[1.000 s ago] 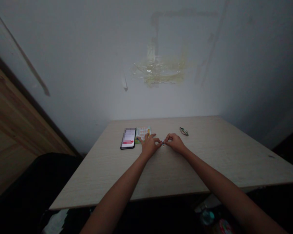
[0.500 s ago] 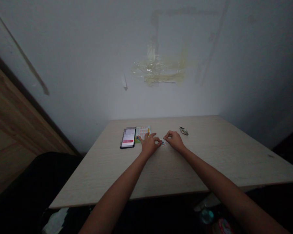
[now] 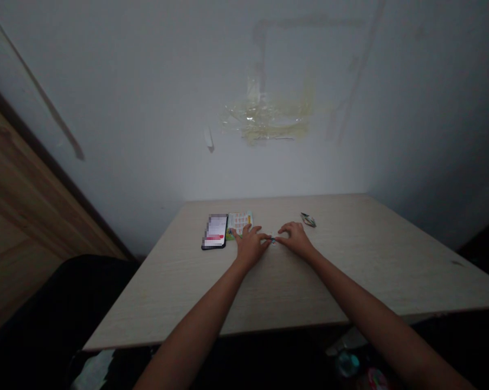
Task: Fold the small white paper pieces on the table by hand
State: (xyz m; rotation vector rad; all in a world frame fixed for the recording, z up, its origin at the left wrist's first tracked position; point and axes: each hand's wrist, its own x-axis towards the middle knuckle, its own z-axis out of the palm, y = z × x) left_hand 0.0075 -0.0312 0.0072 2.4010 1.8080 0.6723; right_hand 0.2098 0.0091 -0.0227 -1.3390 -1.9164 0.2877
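Just below frame centre: left hand (image 3: 252,246) seemingly steadies small piece (image 3: 273,240), grip unclear; right hand (image 3: 298,239) opposite, fingers parted.

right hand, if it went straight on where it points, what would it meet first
Likely the small piece just beyond the right hand, then the left hand; whether it already touches the piece is unclear.

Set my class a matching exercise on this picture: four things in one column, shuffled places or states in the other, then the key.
1. Phone
2. Printed sheet
3. Small piece
4. Clear tape

A. Between the left hand and the right hand
B. Stuck on the wall
C. Screen lit
D. Beside the phone, partly covered by the left hand

Pairs: 1-C, 2-D, 3-A, 4-B
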